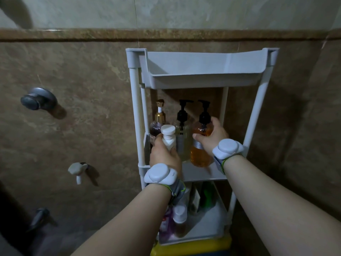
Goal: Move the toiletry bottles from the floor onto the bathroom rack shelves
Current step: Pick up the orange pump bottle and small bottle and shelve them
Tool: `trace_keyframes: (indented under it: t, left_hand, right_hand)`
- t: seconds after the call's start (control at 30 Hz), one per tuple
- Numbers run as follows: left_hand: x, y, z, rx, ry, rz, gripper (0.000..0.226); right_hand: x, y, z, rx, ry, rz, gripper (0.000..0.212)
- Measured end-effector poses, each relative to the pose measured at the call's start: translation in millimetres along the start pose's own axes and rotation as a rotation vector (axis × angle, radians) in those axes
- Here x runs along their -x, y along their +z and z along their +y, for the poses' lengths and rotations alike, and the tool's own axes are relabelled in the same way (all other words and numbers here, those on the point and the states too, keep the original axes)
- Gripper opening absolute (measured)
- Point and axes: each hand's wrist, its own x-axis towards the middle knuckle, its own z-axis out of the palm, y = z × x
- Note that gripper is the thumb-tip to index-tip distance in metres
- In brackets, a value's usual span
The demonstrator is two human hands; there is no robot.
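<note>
- Head view: a grey plastic rack (203, 71) is seen standing against a brown stone wall (83, 71). Its top tray is bare inside.
- A small white bottle (168, 137) with a round white cap is held by the left hand (164, 154). The fingers are wrapped tight around its body. It is held at the front left of the middle shelf (201, 172), and it cannot be told if it rests on the shelf.
- An orange bottle (201, 154) with a black pump is gripped by the right hand (212, 135), with the fingers closed around its upper part. A silver band is seen around its middle. It stands on the right side of the middle shelf.
- A pale clear bottle (182, 133) with a black pump is seen between the two, just beside the orange one.
- A dark reddish bottle (156, 126) with a gold pump is placed at the back left. A few letters can be seen on its label, but they are too small to read.
- More bottles are kept on the bottom shelf (208, 224): one with a white cap (180, 213), a purple one (166, 222) and a green one (207, 196).
- A white band is worn on each wrist.
- No brand name can be read anywhere.
</note>
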Motion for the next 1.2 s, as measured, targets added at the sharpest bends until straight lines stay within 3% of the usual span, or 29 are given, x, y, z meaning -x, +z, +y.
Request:
trace_keyframes:
  t: [0.3, 0.57, 0.7, 0.8, 0.9, 1.03, 1.2]
  left_hand:
    - [1.0, 7.7, -9.0, 0.035, -0.015, 0.088, 0.048]
    - [4.8, 13.2, -15.4, 0.023, 0.023, 0.092, 0.064]
    - [9.2, 10.7, -14.0, 0.061, 0.07, 0.071, 0.069]
    - [13.3, -0.9, -16.7, 0.081, 0.144, 0.053, 0.068]
    - [20.5, -17.6, -25.9, 0.056, 0.24, 0.057, 0.061]
    - [31.7, -32.4, -38.5, 0.03, 0.353, 0.055, 0.051]
    - [35.9, -46.1, -56.9, 0.017, 0.383, 0.078, 0.042]
  right_hand:
    - [7.2, 9.0, 6.3, 0.088, 0.095, -0.001, 0.096]
    - [11.6, 14.7, 10.7, 0.181, 0.112, 0.062, 0.095]
    - [48.6, 23.2, 3.4, 0.125, -0.087, 0.26, 0.075]
    - [73.7, 41.2, -0.4, -0.038, -0.262, 0.037, 0.06]
    - [85.2, 57.9, -5.6, -0.122, -0.252, -0.202, 0.065]
    - [78.1, 61.6, -8.5, -0.096, -0.171, -0.255, 0.085]
    - [67.2, 67.3, -18.5, -0.058, -0.108, -0.268, 0.084]
